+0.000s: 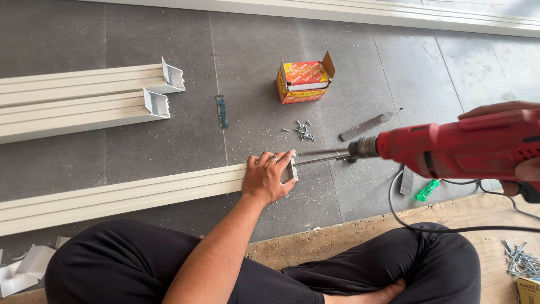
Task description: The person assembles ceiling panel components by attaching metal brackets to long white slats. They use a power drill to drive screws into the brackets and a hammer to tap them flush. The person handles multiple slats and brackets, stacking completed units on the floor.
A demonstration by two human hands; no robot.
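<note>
The drill (455,149) has a matt red plastic body and a bare metal chuck. Left of it, the cream channel (124,194) looks like smooth, satin-painted metal. Beyond the drill, the floor (253,39) is matt grey stone-like tile, strewn with shiny metal screws (304,130) beside a glossy cardboard box (304,79).

Grey tiled floor (169,141) carries a white rail (112,194) under the left hand (269,177), loose screws (304,131) and an open box (302,81) beyond it, more rails (79,101) far left.
</note>
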